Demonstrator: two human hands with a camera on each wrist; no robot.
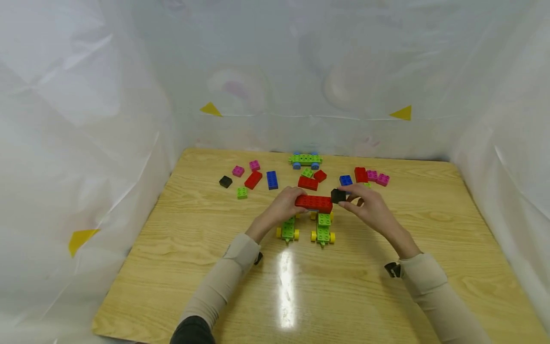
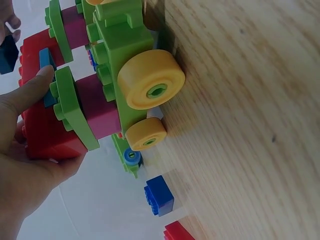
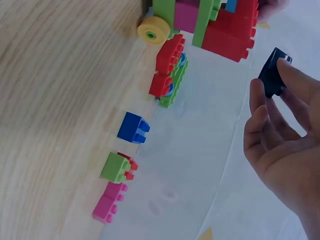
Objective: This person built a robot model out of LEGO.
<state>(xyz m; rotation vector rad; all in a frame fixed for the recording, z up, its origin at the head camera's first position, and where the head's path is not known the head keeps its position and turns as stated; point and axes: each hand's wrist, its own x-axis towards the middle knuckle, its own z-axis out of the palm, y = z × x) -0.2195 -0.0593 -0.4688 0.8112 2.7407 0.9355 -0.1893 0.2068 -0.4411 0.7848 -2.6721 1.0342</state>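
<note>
Near the middle of the table, my left hand (image 1: 280, 206) grips the left end of a long red brick layer (image 1: 315, 202), thumb and fingers around its sides. In the left wrist view, this layer tops a stack with green bricks (image 2: 75, 107), purple bricks (image 2: 98, 106) and a blue brick (image 2: 46, 62) underneath. Below are two green wheeled bases with yellow wheels (image 2: 151, 80); their front ends show in the head view. My right hand (image 1: 373, 210) pinches a black brick (image 1: 338, 196) between thumb and fingertips, close to the red layer's right end.
Behind the stack stands a green base with blue wheels (image 1: 305, 159). Loose bricks lie on both sides: a red brick (image 1: 253, 179), a blue brick (image 1: 272, 180) and a black brick (image 1: 225, 181) left, pink bricks (image 1: 383, 179) right. White sheeting (image 1: 275, 129) encloses the table's back and sides.
</note>
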